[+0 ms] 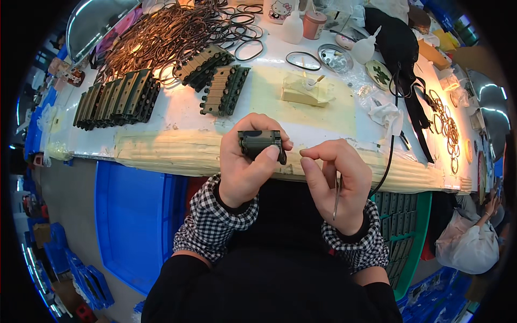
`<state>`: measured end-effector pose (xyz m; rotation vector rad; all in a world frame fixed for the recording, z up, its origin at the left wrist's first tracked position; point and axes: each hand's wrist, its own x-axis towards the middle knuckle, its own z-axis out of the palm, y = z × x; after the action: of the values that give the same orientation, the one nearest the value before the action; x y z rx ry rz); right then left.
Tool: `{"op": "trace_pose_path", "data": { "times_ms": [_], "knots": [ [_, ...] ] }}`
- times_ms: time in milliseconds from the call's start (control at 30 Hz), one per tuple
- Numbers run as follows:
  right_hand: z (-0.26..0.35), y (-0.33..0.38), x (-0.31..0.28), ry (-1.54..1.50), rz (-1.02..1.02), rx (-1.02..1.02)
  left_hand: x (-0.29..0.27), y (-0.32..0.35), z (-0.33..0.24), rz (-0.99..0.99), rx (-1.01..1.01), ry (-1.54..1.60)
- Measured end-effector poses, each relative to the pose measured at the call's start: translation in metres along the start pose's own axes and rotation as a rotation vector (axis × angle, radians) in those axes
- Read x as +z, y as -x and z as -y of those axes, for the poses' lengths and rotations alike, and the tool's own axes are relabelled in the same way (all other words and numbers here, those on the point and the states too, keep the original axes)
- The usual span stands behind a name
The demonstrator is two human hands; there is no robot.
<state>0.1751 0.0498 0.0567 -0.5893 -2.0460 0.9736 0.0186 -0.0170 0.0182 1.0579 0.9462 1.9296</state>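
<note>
My left hand is closed round a dark green, ribbed plastic piece, its thumb pressed along the near side. Just to the right, my right hand holds a thin pointed metal tool tucked against the palm, the tip sticking out downward. The right thumb and index finger come close together near the green piece, apart from it; whether something tiny sits between them I cannot tell. Similar green and tan pieces stand in a row at the left, with another group lying beyond my left hand.
Brown and black rubber bands are heaped at the back left. A pale yellow block lies mid-table, with a glass dish and white squeeze bottle behind. Below the padded edge are a blue bin and green crate.
</note>
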Motion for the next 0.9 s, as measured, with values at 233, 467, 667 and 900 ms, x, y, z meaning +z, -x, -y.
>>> {"op": "trace_pose_path", "data": {
  "times_ms": [233, 467, 667, 900],
  "knots": [
    [0.004, -0.016, 0.006, -0.094, 0.026, -0.044, 0.006, 0.0, -0.004, 0.02, 0.188, -0.289],
    [0.0, -0.014, 0.006, -0.128, 0.054, -0.026, 0.005, 0.006, -0.001, 0.034, 0.206, -0.363],
    [0.0, -0.01, 0.007, -0.156, 0.021, -0.024, 0.006, 0.004, 0.0, 0.033, 0.267, -0.384],
    [-0.002, -0.019, -0.001, -0.147, -0.106, -0.103, 0.004, -0.004, 0.003, 0.013, -0.356, 0.487]
  ]
}}
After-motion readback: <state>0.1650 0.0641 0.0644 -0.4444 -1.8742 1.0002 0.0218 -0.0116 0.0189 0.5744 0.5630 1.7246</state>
